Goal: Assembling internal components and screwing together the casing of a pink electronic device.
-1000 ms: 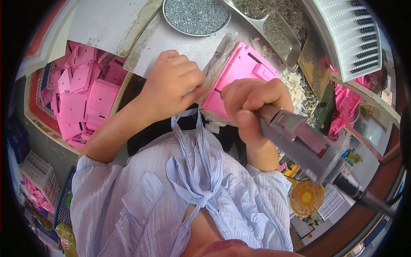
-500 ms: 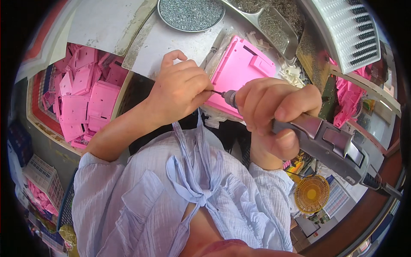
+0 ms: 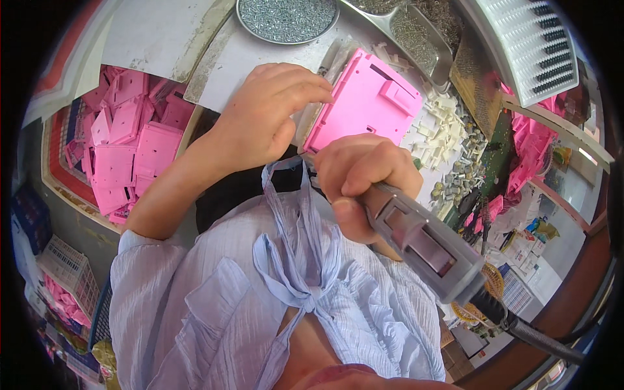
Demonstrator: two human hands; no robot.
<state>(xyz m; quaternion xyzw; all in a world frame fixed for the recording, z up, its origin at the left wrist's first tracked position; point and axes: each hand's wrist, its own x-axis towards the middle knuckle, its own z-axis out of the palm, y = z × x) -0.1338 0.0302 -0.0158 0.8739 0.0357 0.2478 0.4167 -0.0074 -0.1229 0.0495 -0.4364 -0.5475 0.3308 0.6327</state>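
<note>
A flat pink plastic casing (image 3: 364,97), with a raised block and slots, lies on the bench in front of me. My left hand (image 3: 270,114) is at its left edge, fingers stretched out and thumb apart, fingertips touching or just beside the rim. With my right hand (image 3: 367,175) I grip a grey corded electric screwdriver (image 3: 429,247) over the casing's near edge. Its body slants back to the lower right. The right hand hides the screwdriver's bit and the spot it points at.
A round metal dish of silver screws (image 3: 286,19) stands behind the casing, beside a metal scoop tray of small screws (image 3: 416,36). White plastic pieces (image 3: 442,133) are scattered to the right. A crate of pink parts (image 3: 140,149) sits at left; a white bristled rack (image 3: 533,49) is upper right.
My left hand has left the screwdriver's bit and moved to the casing's left edge, fingers straightening. My right hand has brought the screwdriver left and nearer, its rear end swinging down.
</note>
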